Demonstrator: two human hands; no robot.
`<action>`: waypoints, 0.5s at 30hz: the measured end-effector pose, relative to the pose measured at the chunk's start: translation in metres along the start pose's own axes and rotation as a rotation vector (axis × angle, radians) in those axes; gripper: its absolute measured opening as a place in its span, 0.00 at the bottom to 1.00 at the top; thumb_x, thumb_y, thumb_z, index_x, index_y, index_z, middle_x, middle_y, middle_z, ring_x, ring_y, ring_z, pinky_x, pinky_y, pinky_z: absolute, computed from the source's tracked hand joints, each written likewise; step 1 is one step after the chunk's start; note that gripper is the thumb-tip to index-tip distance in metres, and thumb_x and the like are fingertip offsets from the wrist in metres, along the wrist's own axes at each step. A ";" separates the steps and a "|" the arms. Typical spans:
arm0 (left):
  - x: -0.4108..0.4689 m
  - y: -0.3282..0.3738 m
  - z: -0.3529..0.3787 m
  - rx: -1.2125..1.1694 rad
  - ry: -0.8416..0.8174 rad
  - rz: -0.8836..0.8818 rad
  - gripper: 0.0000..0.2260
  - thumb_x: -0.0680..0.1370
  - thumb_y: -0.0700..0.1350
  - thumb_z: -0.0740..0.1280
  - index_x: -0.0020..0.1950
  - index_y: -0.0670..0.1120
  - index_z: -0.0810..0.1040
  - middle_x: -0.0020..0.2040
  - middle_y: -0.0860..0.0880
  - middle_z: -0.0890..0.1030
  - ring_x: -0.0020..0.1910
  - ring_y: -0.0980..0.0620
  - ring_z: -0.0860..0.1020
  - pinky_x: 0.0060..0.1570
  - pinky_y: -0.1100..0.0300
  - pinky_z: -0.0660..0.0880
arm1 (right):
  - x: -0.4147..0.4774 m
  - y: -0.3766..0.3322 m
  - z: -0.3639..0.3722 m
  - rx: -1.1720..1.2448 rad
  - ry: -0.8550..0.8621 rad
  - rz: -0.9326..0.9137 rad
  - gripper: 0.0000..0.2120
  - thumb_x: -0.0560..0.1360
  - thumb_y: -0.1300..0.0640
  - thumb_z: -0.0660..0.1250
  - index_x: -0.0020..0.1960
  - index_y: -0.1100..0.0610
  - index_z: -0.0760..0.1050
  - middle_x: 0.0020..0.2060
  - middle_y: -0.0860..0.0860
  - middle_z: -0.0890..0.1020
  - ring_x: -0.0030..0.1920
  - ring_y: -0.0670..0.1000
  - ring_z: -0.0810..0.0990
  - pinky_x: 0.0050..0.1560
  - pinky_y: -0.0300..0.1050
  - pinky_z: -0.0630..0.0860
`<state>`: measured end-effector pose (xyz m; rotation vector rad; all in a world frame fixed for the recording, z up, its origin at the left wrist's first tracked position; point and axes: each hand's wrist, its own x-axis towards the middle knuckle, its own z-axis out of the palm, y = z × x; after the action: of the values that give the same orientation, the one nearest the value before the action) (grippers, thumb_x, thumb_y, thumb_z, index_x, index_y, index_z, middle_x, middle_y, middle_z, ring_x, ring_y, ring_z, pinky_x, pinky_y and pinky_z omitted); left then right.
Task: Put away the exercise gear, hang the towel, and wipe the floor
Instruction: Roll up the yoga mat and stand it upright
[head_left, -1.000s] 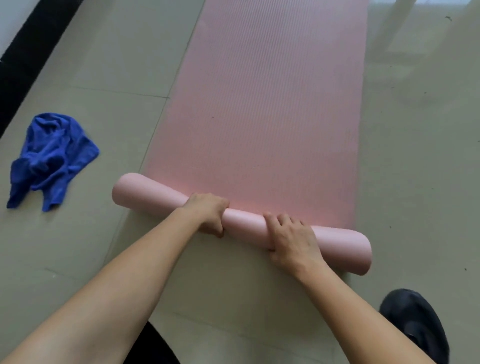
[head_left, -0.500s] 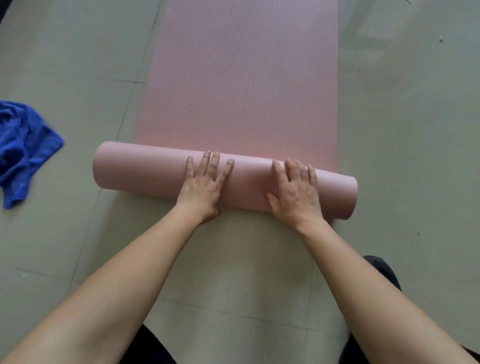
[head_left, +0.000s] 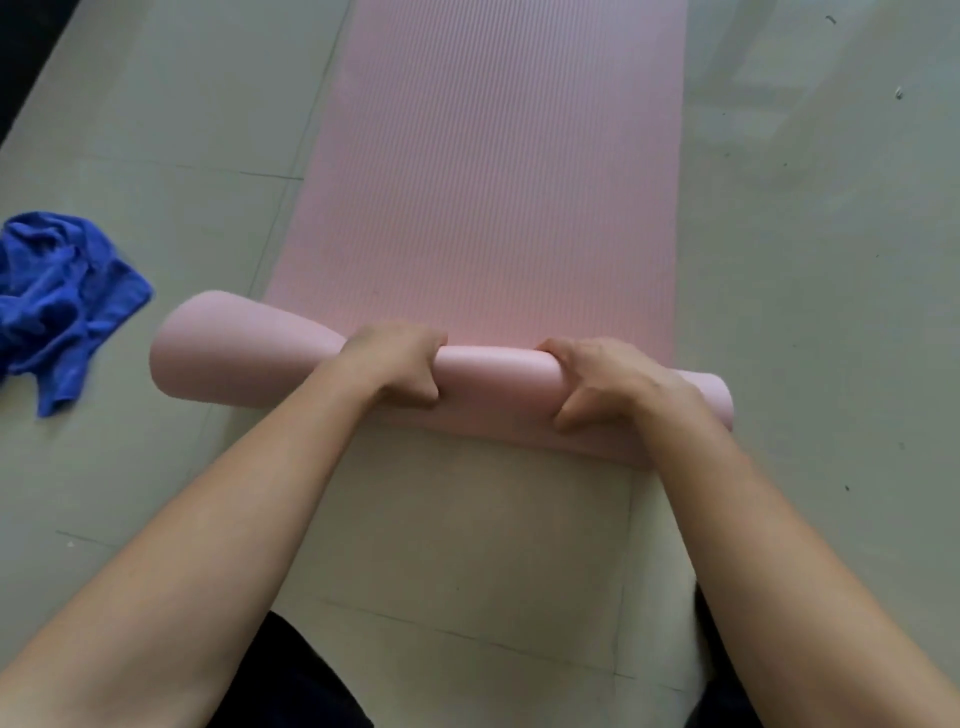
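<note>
Plainly, the coming move turns on how the roll (head_left: 493, 387) lies against the flat stretch of the yoga mat (head_left: 493, 171). The roll's long axis runs across the person from 9 to 3 o'clock, its 9 o'clock end a little farther away, while the flat stretch leads off toward 12 o'clock and out of view.

Both hands sit near the roll's middle. The left hand (head_left: 392, 364) grips it, fingers curled over the far side and thumb on the near side; the right hand (head_left: 602, 382) grips it the same way, just toward 3 o'clock. The right hand is nearer its end of the roll than the left is to its own.

The 9 o'clock end (head_left: 208, 348) flares wider and juts past the mat's edge, so the roll looks loose there and would likely need tightening before it is pushed on toward 12 o'clock.

The floor (head_left: 805, 260) lies bare along both long edges. A crumpled blue towel (head_left: 62, 301) lies at 9 o'clock, apart from the roll's end and off the rolling path.
</note>
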<state>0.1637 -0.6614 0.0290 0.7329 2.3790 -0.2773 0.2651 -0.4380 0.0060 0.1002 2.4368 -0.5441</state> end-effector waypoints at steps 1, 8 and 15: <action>-0.001 -0.004 0.001 -0.058 -0.039 -0.010 0.20 0.66 0.50 0.71 0.56 0.53 0.72 0.53 0.45 0.81 0.53 0.42 0.78 0.45 0.56 0.75 | 0.000 -0.002 -0.002 -0.016 0.003 -0.008 0.46 0.61 0.48 0.77 0.76 0.44 0.63 0.65 0.54 0.77 0.65 0.57 0.76 0.64 0.51 0.73; -0.004 -0.020 0.031 -0.162 0.320 -0.118 0.41 0.70 0.50 0.70 0.79 0.51 0.53 0.77 0.41 0.57 0.75 0.41 0.58 0.74 0.43 0.54 | 0.012 -0.033 0.031 -0.161 0.388 0.092 0.38 0.74 0.54 0.63 0.81 0.50 0.51 0.80 0.59 0.55 0.79 0.62 0.53 0.78 0.62 0.48; 0.007 -0.026 0.036 -0.107 -0.019 0.020 0.55 0.67 0.61 0.74 0.80 0.57 0.39 0.81 0.47 0.43 0.80 0.46 0.41 0.75 0.37 0.39 | 0.006 -0.023 0.028 -0.197 0.114 0.152 0.48 0.68 0.35 0.67 0.80 0.49 0.52 0.70 0.61 0.66 0.72 0.62 0.64 0.75 0.65 0.51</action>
<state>0.1622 -0.6930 -0.0033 0.7006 2.3475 -0.1462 0.2713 -0.4709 -0.0092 0.2376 2.5525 -0.2344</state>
